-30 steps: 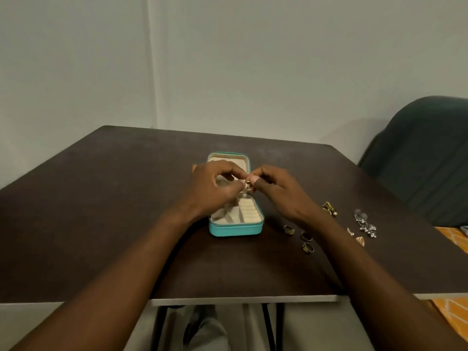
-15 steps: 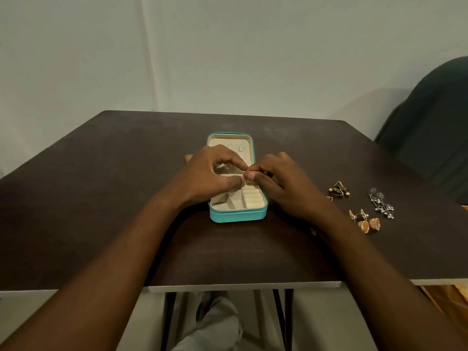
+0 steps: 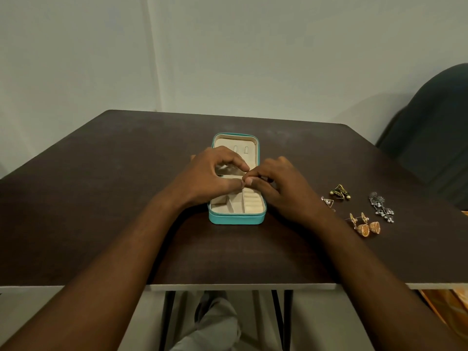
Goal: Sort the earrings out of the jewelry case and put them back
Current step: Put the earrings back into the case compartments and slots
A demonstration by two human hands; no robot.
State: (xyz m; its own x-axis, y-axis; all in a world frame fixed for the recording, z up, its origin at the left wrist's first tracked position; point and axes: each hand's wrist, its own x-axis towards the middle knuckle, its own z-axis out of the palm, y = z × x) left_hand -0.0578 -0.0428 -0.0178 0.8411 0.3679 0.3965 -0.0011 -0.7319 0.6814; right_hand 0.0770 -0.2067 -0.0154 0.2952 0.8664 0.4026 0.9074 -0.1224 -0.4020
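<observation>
Meeting over the open jewelry case [image 3: 236, 219], left grip [image 3: 212, 176] and right grip [image 3: 281, 188] pinch fingertips together; what they hold, I cannot tell. Earrings [image 3: 364, 228] lie on the bench [image 3: 101, 198] right of the case.

Open tabletop [image 3: 101, 198] left of case [image 3: 236, 220]; earrings [image 3: 364, 228] right

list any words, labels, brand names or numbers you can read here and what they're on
None: no readable text shows anywhere.
The teal jewelry case shows no brand or label outside or on its cream lining.
The earrings and the dark table carry no writing.
</observation>
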